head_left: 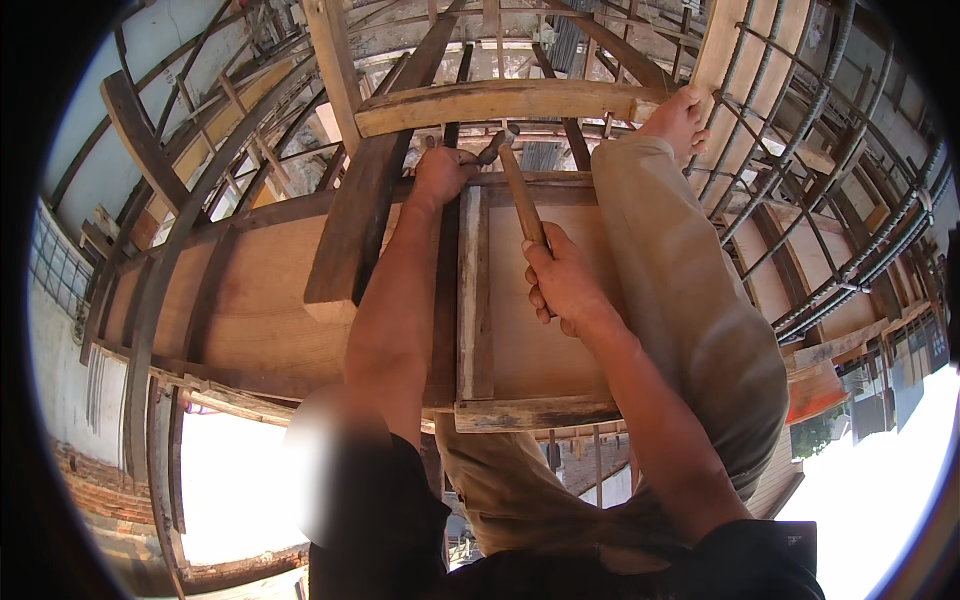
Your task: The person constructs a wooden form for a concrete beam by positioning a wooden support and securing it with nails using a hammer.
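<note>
My right hand (565, 278) is wrapped round the wooden handle of a claw hammer (522, 195). The hammer's dark head lies at the far end of the handle, just right of my left hand (443, 178). The fingers of that left hand are closed at the top edge of a wooden panel frame (474, 290), beside a dark upright batten (447, 270); anything pinched in them is too small or hidden to make out. Above both hands, a light timber crosspiece (510, 103) runs sideways.
My bent leg in tan trousers (680, 240) reaches forward on the right, its bare foot (677, 122) by the crosspiece. Steel reinforcing bars (800, 150) curve along the right side. A thick dark beam (350, 230) slants left of my forearm. Open drops show below the panels.
</note>
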Demonstrator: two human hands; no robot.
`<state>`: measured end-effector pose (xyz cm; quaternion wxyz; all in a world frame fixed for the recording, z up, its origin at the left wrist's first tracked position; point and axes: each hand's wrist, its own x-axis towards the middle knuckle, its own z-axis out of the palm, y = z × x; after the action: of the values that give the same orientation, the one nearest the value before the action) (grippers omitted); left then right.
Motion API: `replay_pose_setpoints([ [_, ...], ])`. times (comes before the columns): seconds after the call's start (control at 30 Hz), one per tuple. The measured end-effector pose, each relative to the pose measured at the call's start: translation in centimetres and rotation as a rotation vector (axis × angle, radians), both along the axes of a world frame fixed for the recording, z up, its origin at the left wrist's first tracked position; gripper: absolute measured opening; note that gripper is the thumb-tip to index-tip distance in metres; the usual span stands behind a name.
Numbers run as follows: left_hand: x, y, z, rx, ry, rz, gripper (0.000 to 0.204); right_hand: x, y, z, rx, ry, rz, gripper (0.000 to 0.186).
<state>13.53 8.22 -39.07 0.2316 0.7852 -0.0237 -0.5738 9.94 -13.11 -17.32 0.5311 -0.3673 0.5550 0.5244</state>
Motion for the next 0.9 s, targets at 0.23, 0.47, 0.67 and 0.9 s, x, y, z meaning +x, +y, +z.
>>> replay_pose_setpoints([
  [0.23,-1.0,0.6,-0.5,-0.065,0.006,0.113,0.025,2.5,0.0,0.8,-0.472,-0.282,-0.152,0.03],
  [0.47,-3.1,1.3,-0.5,-0.043,-0.239,0.003,0.026,0.7,0.2,-0.6,0.04,-0.011,0.102,0.032],
  [0.67,-1.8,-0.6,0.3,-0.031,0.018,0.186,0.023,1.6,1.1,0.3,-0.395,-0.24,-0.087,0.028],
  [0.9,-5.4,2.6,2.8,-0.144,-0.191,0.161,0.035,0.4,-1.0,0.6,-0.015,-0.03,0.027,0.033],
])
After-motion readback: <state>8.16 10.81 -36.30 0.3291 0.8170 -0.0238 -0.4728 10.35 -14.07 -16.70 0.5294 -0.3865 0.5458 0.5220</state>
